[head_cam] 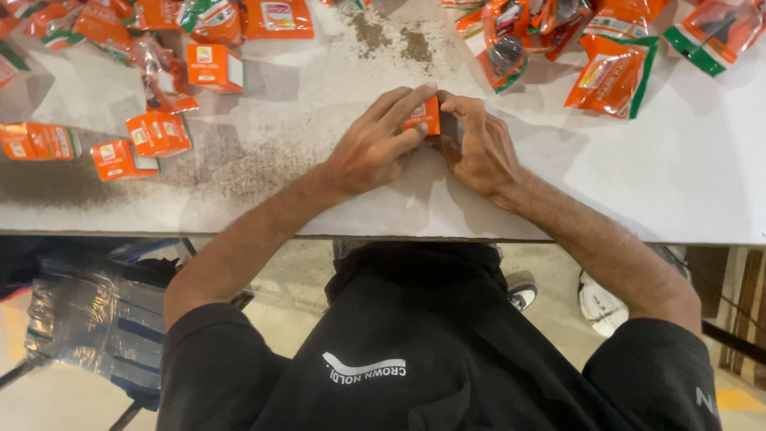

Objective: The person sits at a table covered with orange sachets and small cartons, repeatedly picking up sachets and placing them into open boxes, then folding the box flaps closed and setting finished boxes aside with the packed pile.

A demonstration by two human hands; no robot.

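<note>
Right now both hands meet at the middle of the white table, closed around one small orange box. The left hand lies palm down, its fingers pressed together and stretched over the box's top and left side, the thumb tucked against the near edge. The right hand comes in from the other side; its fingers curl round the box's right end and pinch it against the left hand's fingertips. The box sits flat on the table or just above it; which one cannot be told, since the hands cover its lower edge.

To the left, well apart from the hands, more orange boxes lie scattered singly, one standing near the far edge. Along the far left edge lie crinkled orange packets. On the far right lies a loose heap of orange and green pouches, some with dark contents showing through clear film. A patch of dark specks marks the table beyond the hands.

Below the table edge show the person's black shirt, a white shoe on the floor, and a plastic-wrapped bundle at the left.
</note>
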